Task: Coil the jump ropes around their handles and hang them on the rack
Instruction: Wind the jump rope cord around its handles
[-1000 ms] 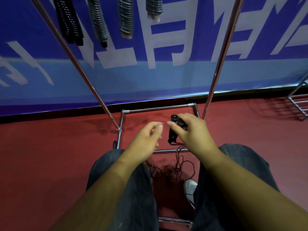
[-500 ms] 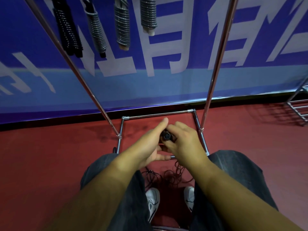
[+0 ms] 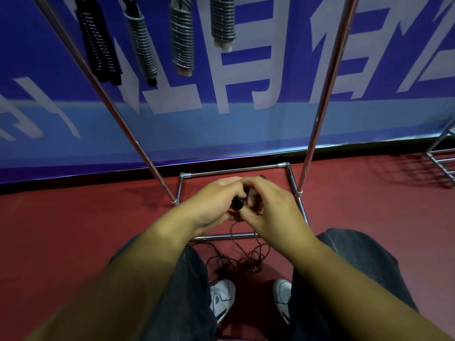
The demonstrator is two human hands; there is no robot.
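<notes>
Peeking out at the centre of the frame, the black handles [image 3: 237, 204] show only one round end. The left hand [image 3: 214, 203] wraps them from the left, its grip closed with the fingers curled over the top. The right hand [image 3: 273, 207] curls round them from the other side, its grip closed too, though whether it also pinches the cord is hidden.

A second ago the right hand alone held the handles upright while the left hung open beside it. Since then the left has come in and both have clasped the pair, which looks like setting up the first wrap.

No turns are on yet. The cord [image 3: 246, 262] drops from the hands to a loose tangle on the red floor [image 3: 73, 242], just above the white shoes [image 3: 221, 299]. Around it stands the chrome rack [image 3: 325, 107], and at the upper left of the frame four coiled ropes [image 3: 182, 40] already hang.
</notes>
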